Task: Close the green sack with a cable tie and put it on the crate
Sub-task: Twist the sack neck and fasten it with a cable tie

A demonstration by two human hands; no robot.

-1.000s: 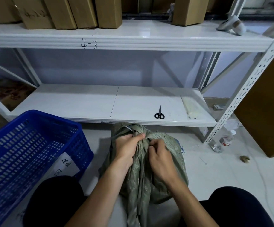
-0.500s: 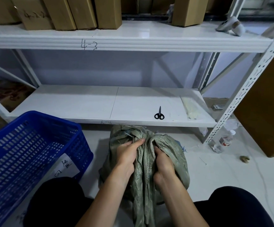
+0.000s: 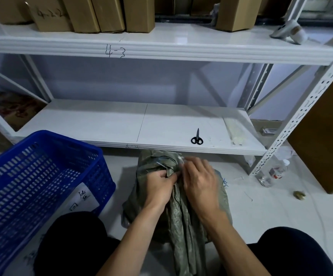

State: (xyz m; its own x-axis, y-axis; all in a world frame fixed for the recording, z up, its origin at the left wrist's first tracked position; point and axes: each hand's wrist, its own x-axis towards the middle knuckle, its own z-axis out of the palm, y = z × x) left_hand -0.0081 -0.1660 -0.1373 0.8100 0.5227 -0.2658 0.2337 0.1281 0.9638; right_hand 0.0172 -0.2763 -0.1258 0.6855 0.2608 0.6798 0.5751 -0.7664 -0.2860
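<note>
The green sack [image 3: 178, 214] sits on the floor between my knees, its neck bunched upward. My left hand [image 3: 158, 186] grips the gathered neck from the left. My right hand [image 3: 200, 181] is over the neck from the right, fingers pinched at its top and blurred. A thin pale cable tie [image 3: 162, 165] pokes out of the folds just above my left hand. The blue plastic crate [image 3: 36, 182] stands on the floor to the left, with a white paper label inside.
Black scissors [image 3: 197, 138] lie on the low white shelf [image 3: 122, 124] just beyond the sack, and a bundle of pale ties [image 3: 233, 132] lies at its right end. A clear bottle [image 3: 274, 172] stands by the rack post. Cardboard boxes fill the upper shelf.
My right hand has risen from low on the sack's right side to the top of the neck. The left hand has kept its grip on the neck.
</note>
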